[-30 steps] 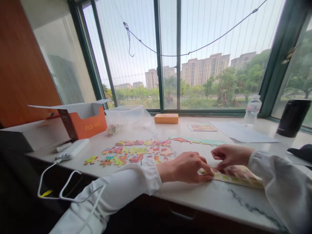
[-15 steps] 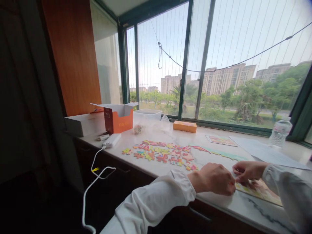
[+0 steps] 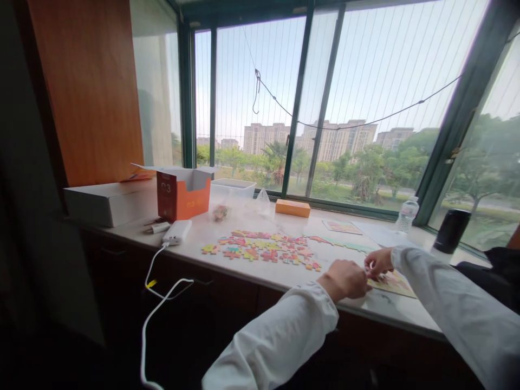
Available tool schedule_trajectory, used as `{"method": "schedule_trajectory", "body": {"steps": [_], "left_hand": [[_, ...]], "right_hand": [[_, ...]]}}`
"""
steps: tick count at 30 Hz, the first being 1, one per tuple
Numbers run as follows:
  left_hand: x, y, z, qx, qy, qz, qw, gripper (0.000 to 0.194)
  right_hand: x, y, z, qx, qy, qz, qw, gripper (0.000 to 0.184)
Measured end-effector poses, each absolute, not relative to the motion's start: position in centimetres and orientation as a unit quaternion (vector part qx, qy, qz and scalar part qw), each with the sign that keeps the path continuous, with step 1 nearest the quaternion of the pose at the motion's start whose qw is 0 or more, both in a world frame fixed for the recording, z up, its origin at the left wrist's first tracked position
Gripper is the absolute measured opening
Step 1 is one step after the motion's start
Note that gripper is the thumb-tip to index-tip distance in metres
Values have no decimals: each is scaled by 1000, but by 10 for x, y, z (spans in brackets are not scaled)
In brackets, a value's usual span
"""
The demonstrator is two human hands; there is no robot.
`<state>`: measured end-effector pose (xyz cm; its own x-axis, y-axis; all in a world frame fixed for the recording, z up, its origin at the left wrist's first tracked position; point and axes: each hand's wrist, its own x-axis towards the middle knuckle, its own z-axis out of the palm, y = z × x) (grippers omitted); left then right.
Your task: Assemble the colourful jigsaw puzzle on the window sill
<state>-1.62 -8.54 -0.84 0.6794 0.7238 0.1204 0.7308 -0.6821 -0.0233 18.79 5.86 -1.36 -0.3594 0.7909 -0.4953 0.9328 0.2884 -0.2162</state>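
Observation:
A partly built colourful jigsaw board [image 3: 393, 284] lies near the front edge of the marble counter [image 3: 227, 260]. My left hand [image 3: 345, 279], in a white sleeve, rests with curled fingers on the board's left end. My right hand [image 3: 378, 261] is just behind it, with its fingertips pinched together over the board. What the fingers of either hand hold is too small to see. Several loose jigsaw pieces [image 3: 264, 247] are spread on the counter to the left of my hands. A joined strip of pieces [image 3: 345, 245] lies behind them.
At the left stand a white flat box [image 3: 109, 203], an open orange carton [image 3: 184, 195], and a power bank [image 3: 176, 232] with a white cable [image 3: 162, 292]. Along the window are a clear tub [image 3: 233, 189], small orange box [image 3: 292, 208], picture card [image 3: 342, 227], water bottle [image 3: 406, 215] and black cylinder [image 3: 450, 232].
The view has pulled back and swung left, so the counter and hands look smaller. Both hands have stayed at the left end of the jigsaw board.

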Motion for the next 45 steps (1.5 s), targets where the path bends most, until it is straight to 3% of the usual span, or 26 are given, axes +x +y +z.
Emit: {"method": "schedule_trajectory", "body": {"steps": [3,6,11,16,23,30,38,45], "left_hand": [[-23,-89,-10,-918,-384,-87,35,41],[-47,-95,-9,-913,-379,-145,46,43],[-131,-90,10,-864,-435,-234,97,39],[-252,-64,30,-761,-596,-230,115,33],[-372,-54,-3,-650,-735,-183,68,40],[-387,-42,-24,-646,-742,-172,52,39],[-388,-41,-20,-661,-722,-190,75,42],[-386,-47,-10,-687,-674,-252,102,44]], "right_hand": [[181,50,-3,521,803,-268,108,55],[167,42,13,479,844,-242,10,57],[122,30,31,481,869,-107,-44,40],[32,26,34,454,883,-63,-99,23],[-114,28,19,444,881,-77,-147,25],[-212,34,-11,400,890,-97,-195,25],[-238,46,-27,427,873,-105,-210,31],[-237,50,-22,395,784,-328,-348,15]]}}
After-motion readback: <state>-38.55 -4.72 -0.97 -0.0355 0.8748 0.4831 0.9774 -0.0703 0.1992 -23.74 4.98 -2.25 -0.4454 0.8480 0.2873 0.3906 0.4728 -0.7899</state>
